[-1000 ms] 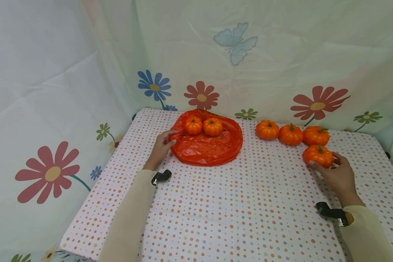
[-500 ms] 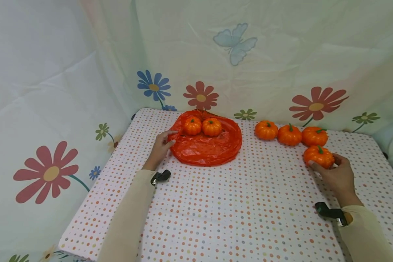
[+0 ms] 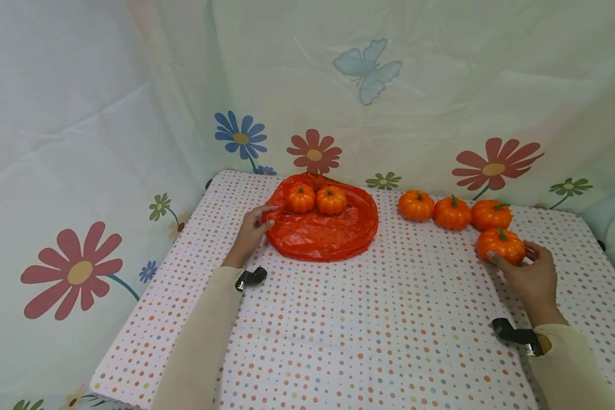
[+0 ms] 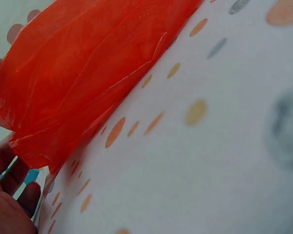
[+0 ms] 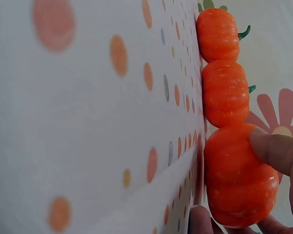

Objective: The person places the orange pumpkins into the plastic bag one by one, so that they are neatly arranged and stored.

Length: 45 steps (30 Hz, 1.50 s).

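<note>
My right hand [image 3: 534,276] grips a small orange pumpkin [image 3: 499,245], with the thumb on one side and the fingers on the other. In the right wrist view this pumpkin [image 5: 239,175] appears beneath the thumb, several fingertips showing at its lower side. My left hand [image 3: 251,233] lies at the left rim of a red plastic bag [image 3: 320,239], its fingers touching the bag while thumb and fingers stay apart. The left wrist view shows the bag [image 4: 93,73] rising beside the fingers. Two smaller pumpkins [image 3: 300,198] sit side by side at the back of the bag.
A row of three pumpkins [image 3: 452,213] stands along the back right of the dotted tabletop [image 3: 359,319], close behind the gripped one. A flowered cloth backdrop [image 3: 430,114] hangs at the back and left edges.
The gripped pumpkin has shifted very slightly to the right with my right hand. My left hand, the bag and the other pumpkins stay in place.
</note>
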### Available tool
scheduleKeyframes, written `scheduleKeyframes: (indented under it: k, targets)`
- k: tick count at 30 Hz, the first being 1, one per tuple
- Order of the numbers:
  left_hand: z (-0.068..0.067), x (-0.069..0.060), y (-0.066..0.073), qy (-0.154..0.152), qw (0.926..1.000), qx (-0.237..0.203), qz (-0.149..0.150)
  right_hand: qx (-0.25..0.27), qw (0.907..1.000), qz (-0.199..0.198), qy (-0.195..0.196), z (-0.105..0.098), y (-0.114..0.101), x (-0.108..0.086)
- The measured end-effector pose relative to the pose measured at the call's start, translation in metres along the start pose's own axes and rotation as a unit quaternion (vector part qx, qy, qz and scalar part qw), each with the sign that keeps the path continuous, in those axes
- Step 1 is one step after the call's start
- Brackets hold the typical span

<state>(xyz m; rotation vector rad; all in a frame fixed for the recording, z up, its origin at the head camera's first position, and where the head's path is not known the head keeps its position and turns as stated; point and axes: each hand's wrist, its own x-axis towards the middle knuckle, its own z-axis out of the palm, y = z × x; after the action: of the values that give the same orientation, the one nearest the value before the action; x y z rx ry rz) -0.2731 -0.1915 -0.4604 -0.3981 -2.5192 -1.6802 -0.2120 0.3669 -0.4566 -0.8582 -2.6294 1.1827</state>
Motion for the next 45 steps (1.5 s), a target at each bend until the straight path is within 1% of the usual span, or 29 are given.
scheduleKeyframes:
  k: [3, 10, 12, 15, 16, 19, 23, 27, 30, 33, 35, 38, 40, 42, 45]
  targets:
    - [0.0, 0.0, 0.0, 0.002, 1.0, 0.003, 0.007, 0.007, 1.0, -0.002, 0.006, 0.001, -0.002, -0.002]
    - [-0.001, -0.001, -0.002, 0.003, 1.0, 0.0, 0.005, 0.015, 0.9999, -0.007, 0.001, 0.006, -0.016, -0.012]
    - [-0.002, 0.0, -0.003, 0.004, 1.0, 0.0, 0.004, 0.021, 0.9997, -0.012, -0.006, 0.008, -0.021, -0.013]
    - [-0.002, 0.0, -0.003, 0.003, 1.0, 0.001, 0.005, 0.027, 0.9991, -0.03, -0.009, 0.015, -0.025, -0.013]
    - [-0.002, 0.0, -0.003, 0.003, 1.0, 0.0, 0.005, 0.032, 0.9988, -0.035, -0.011, 0.018, -0.026, -0.012]
    - [-0.003, 0.0, -0.002, 0.002, 0.9999, -0.002, 0.011, 0.031, 0.9973, -0.067, -0.006, 0.031, -0.02, -0.004]
    - [-0.003, -0.001, -0.002, 0.002, 0.9997, -0.011, 0.02, 0.039, 0.9943, -0.099, -0.003, 0.049, -0.008, 0.013]
    - [-0.003, -0.001, -0.002, 0.0, 0.9996, -0.016, 0.023, 0.053, 0.9922, -0.113, -0.009, 0.066, -0.004, 0.026]
    - [-0.004, -0.001, -0.002, 0.0, 0.9997, -0.013, 0.02, 0.061, 0.9914, -0.114, -0.021, 0.079, -0.009, 0.027]
    - [-0.005, -0.001, 0.001, 0.001, 0.9998, -0.008, 0.016, 0.07, 0.9902, -0.115, -0.036, 0.091, -0.022, 0.022]
    - [-0.006, -0.002, 0.002, 0.003, 0.9999, -0.008, 0.013, 0.082, 0.9886, -0.117, -0.047, 0.1, -0.035, 0.016]
    - [-0.006, -0.001, 0.001, 0.004, 0.9999, -0.013, 0.01, 0.085, 0.9857, -0.132, -0.062, 0.109, -0.058, 0.003]
    - [-0.004, 0.0, -0.002, 0.003, 0.9997, -0.018, 0.014, 0.097, 0.9833, -0.134, -0.076, 0.109, -0.08, -0.015]
    - [-0.002, 0.002, -0.004, 0.0, 0.9995, -0.025, 0.02, 0.101, 0.98, -0.147, -0.089, 0.108, -0.1, -0.031]
    - [0.0, 0.002, -0.005, -0.003, 0.9993, -0.03, 0.023, 0.107, 0.974, -0.165, -0.113, 0.107, -0.126, -0.049]
